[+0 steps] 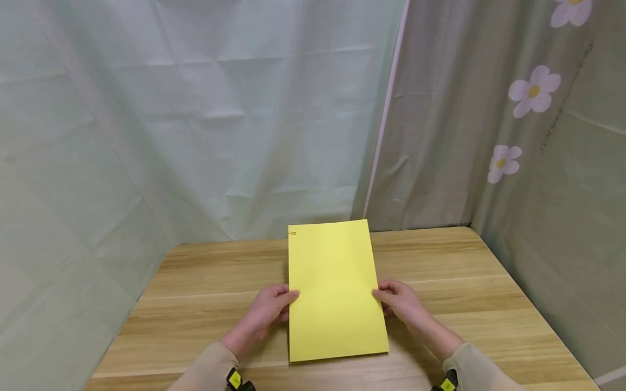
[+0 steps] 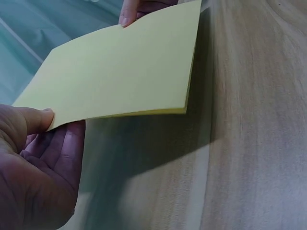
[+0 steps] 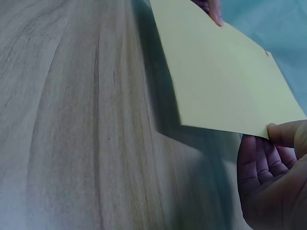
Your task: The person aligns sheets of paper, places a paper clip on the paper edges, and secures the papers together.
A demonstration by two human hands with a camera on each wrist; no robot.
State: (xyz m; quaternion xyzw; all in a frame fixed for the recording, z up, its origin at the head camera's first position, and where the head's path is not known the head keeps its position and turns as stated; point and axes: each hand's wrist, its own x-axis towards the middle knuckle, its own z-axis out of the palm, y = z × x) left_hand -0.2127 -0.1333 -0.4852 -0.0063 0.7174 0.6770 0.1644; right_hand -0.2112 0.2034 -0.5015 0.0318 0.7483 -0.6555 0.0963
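Note:
A stack of yellow paper sheets (image 1: 335, 293) is held up by both hands, tilted above the table. A small paper clip (image 1: 292, 233) sits at its top left corner. My left hand (image 1: 271, 305) pinches the left edge, thumb on the front and fingers behind. On the opposite edge, my right hand (image 1: 400, 301) pinches the paper the same way. In the left wrist view the paper stack (image 2: 124, 67) shows several layers along its near edge and casts a shadow on the wood. The right wrist view shows the right thumb (image 3: 283, 133) pressed on the sheet.
The wooden table (image 1: 210, 304) has rounded far corners. Pale curtains (image 1: 235, 119) hang right behind it and on the left. At the right, a grey-green curtain (image 1: 562, 228) with white flowers stands close along the table's side. Light sleeves and wrist straps cover both forearms.

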